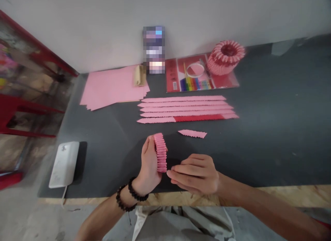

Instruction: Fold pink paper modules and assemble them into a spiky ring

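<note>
My left hand [148, 165] is closed around a curved stack of pink folded paper pieces [160, 152], held upright above the near edge of the dark table [271, 130]. A beaded bracelet circles that wrist. My right hand [196, 173] hovers just right of the stack, fingers held together and pointing left, tips close to the stack's lower end; nothing shows in it. A short row of pink folded pieces [192, 133] lies on the table just beyond my hands.
Several long rows of pink and red folded pieces [186, 109] lie mid-table. Behind them are pink paper sheets [113, 85], a red packet with tape [199, 73], a ring-shaped paper model [225, 57] and a blurred box [154, 49]. A white power bank [64, 164] sits at the left.
</note>
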Demonstrator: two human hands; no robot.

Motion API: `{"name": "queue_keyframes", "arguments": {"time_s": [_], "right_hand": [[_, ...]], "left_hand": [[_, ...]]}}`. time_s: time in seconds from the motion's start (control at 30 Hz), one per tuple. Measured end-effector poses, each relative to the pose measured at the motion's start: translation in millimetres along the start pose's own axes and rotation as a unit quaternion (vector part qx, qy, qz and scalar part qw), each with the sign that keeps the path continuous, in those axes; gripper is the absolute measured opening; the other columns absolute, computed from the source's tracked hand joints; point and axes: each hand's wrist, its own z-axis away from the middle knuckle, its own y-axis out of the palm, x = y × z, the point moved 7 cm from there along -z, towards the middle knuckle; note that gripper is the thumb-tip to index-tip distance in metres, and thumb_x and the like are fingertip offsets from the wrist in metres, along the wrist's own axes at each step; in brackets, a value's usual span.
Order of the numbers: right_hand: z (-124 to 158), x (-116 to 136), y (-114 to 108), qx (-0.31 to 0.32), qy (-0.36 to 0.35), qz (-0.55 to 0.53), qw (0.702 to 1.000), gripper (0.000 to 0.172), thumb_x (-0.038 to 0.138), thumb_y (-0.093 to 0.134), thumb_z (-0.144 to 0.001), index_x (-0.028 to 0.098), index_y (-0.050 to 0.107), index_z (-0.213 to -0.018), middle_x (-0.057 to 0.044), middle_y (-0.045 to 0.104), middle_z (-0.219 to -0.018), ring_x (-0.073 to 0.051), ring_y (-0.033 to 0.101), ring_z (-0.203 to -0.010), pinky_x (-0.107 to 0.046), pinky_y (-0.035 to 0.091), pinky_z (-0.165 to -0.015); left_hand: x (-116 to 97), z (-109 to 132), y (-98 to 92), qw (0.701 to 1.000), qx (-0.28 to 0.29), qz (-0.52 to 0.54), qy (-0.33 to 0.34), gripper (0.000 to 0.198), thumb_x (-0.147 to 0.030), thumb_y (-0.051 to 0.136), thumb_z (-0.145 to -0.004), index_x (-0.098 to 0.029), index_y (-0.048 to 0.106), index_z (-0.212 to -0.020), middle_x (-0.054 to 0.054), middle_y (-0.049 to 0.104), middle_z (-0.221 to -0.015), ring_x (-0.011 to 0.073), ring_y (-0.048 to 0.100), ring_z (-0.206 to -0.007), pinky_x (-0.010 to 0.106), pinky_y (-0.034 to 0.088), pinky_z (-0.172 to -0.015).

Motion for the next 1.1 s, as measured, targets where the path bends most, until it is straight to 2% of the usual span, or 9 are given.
{"name": "queue_keyframes", "arguments": {"time_s": [0.27, 0.37, 0.47, 0.63, 0.83, 1.0, 1.1], "right_hand": [[0.4, -3.8, 2.8, 0.019, 0.037, -0.031, 0.999, 0.017, 0.019, 0.072, -0.092, 0.014, 0.076, -0.108, -0.002, 0.079, -0.088, -0.011, 0.067, -0.067, -0.026, 0.052, -0.06], [1.0, -4.5, 3.5, 0.026, 0.039, -0.039, 0.998, 0.021, 0.018, 0.072, -0.092, 0.014, 0.074, -0.113, -0.002, 0.078, -0.089, -0.011, 0.069, -0.068, -0.025, 0.053, -0.061], [0.4, -6.4, 3.8, 0.03, 0.047, -0.047, 0.997, 0.028, 0.017, 0.072, -0.092, 0.015, 0.072, -0.12, -0.001, 0.079, -0.089, -0.01, 0.07, -0.069, -0.025, 0.054, -0.063], [-0.6, -7.0, 2.5, 0.023, 0.048, -0.047, 0.998, 0.02, 0.017, 0.071, -0.093, 0.014, 0.074, -0.113, -0.003, 0.079, -0.088, -0.011, 0.07, -0.067, -0.026, 0.054, -0.061], [2.1, -9.2, 3.3, 0.029, 0.058, -0.042, 0.997, 0.022, 0.017, 0.073, -0.091, 0.015, 0.074, -0.112, -0.002, 0.079, -0.09, -0.011, 0.071, -0.069, -0.025, 0.056, -0.064], [5.0, -0.9, 2.0, 0.001, 0.002, -0.01, 1.0, 0.015, 0.023, 0.071, -0.093, 0.019, 0.077, -0.106, 0.001, 0.078, -0.083, -0.009, 0.065, -0.063, -0.024, 0.051, -0.055], [8.1, 3.6, 7.1, 0.019, -0.017, 0.024, 0.999, 0.014, 0.026, 0.076, -0.091, 0.022, 0.077, -0.105, 0.004, 0.077, -0.081, -0.008, 0.06, -0.059, -0.024, 0.047, -0.053]], "left_hand": [[8.2, 0.2, 1.8, 0.999, 0.02, 0.01, -0.04, 0.035, -0.052, 0.067, -0.088, -0.02, 0.056, -0.078, -0.005, 0.056, -0.061, 0.0057, 0.042, -0.042, 0.02, 0.036, -0.045], [9.7, -0.8, 1.5, 0.999, 0.026, 0.019, -0.043, 0.037, -0.053, 0.07, -0.086, -0.02, 0.054, -0.077, -0.006, 0.055, -0.062, 0.0056, 0.042, -0.042, 0.021, 0.036, -0.046], [11.7, -2.3, -0.1, 0.998, 0.016, 0.026, -0.052, 0.035, -0.049, 0.07, -0.086, -0.02, 0.053, -0.077, -0.006, 0.054, -0.062, 0.0053, 0.04, -0.042, 0.02, 0.035, -0.046], [11.2, -2.1, 2.5, 0.997, 0.035, 0.04, -0.055, 0.023, -0.035, 0.066, -0.086, -0.02, 0.052, -0.076, -0.007, 0.05, -0.062, 0.0046, 0.036, -0.043, 0.019, 0.033, -0.046], [6.1, -0.5, 1.3, 0.998, 0.033, 0.042, -0.035, 0.024, -0.039, 0.067, -0.088, -0.02, 0.055, -0.079, -0.006, 0.053, -0.065, 0.0048, 0.037, -0.044, 0.019, 0.034, -0.045], [4.5, 0.5, 1.0, 0.999, 0.028, 0.033, -0.032, 0.024, -0.04, 0.064, -0.091, -0.019, 0.057, -0.08, -0.005, 0.054, -0.066, 0.0049, 0.038, -0.044, 0.018, 0.035, -0.045], [6.1, 0.2, 0.1, 0.999, 0.017, 0.025, -0.04, 0.023, -0.036, 0.058, -0.095, -0.019, 0.057, -0.079, -0.005, 0.054, -0.066, 0.0051, 0.038, -0.044, 0.018, 0.035, -0.046]]}}
